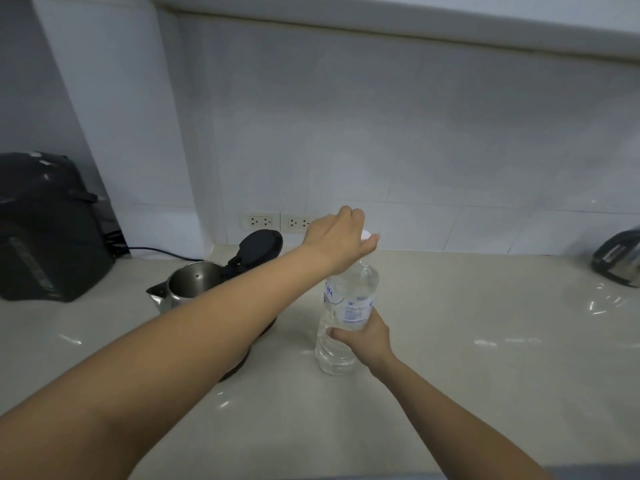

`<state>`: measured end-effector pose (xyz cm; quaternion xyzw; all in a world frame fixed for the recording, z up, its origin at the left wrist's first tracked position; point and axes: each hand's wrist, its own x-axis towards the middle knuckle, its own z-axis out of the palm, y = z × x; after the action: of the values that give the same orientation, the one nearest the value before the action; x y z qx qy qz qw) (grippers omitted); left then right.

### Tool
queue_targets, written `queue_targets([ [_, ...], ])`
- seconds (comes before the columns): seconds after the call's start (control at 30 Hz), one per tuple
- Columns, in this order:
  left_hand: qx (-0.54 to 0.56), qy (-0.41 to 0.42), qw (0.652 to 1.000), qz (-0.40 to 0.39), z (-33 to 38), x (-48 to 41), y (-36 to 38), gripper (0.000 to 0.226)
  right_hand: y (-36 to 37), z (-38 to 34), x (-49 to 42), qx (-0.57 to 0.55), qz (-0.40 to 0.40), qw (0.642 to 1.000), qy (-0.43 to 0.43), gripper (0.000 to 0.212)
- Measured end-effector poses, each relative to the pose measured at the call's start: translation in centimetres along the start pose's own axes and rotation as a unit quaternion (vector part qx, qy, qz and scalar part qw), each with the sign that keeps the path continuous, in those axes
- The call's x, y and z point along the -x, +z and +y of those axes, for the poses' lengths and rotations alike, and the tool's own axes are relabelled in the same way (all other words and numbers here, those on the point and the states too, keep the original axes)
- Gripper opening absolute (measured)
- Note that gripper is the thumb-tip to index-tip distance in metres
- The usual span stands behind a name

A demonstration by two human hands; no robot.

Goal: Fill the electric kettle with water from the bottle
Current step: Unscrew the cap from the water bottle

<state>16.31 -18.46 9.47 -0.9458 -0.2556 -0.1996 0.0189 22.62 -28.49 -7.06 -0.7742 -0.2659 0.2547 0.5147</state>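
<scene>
A clear plastic water bottle [349, 296] with a blue-printed label stands upright on the pale counter [485, 358]. My right hand [363, 341] grips its lower body. My left hand [341, 239] reaches across from the left and closes around the white cap [366, 234] at the bottle's top. Left of the bottle sits a steel electric kettle [190, 285], its black lid [259, 245] flipped up and open. My left forearm crosses in front of the kettle and hides most of its body and base.
A black appliance [45, 230] stands at the far left with a cord running along the wall. Two wall sockets [277, 222] sit just above the counter behind the kettle. Part of a shiny appliance [618, 261] shows at the right edge.
</scene>
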Motion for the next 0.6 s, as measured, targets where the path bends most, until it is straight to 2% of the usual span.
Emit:
queue_targets([
  [0.07,0.015,-0.029,0.999,0.024,0.1,-0.6,-0.8,0.050,-0.1,0.1,0.2,0.002,-0.001,1.000,-0.003,0.063],
  [0.17,0.126,-0.091,0.985,0.080,-0.7,0.3,-0.3,0.044,-0.3,0.3,0.4,-0.002,-0.007,1.000,-0.005,0.066],
  [0.23,0.186,-0.137,0.970,0.073,-2.0,2.4,2.2,0.047,-0.4,0.5,0.3,-0.002,-0.016,1.000,-0.005,0.068],
  [0.33,0.188,-0.202,0.960,-0.038,-4.4,6.8,8.1,0.051,-0.9,0.5,0.1,0.006,-0.033,0.999,-0.014,0.074],
  [0.43,0.182,-0.230,0.942,-0.161,-6.2,11.2,13.5,0.044,-1.1,0.8,0.1,0.000,-0.061,0.998,-0.010,0.079],
  [0.5,0.164,-0.212,0.941,-0.206,-6.8,13.3,16.0,0.040,-1.1,1.1,0.1,-0.003,-0.065,0.998,-0.008,0.080],
  [0.6,0.147,-0.212,0.938,-0.230,-7.2,15.2,18.0,0.041,-1.0,1.4,0.1,-0.006,-0.063,0.998,-0.016,0.074],
])
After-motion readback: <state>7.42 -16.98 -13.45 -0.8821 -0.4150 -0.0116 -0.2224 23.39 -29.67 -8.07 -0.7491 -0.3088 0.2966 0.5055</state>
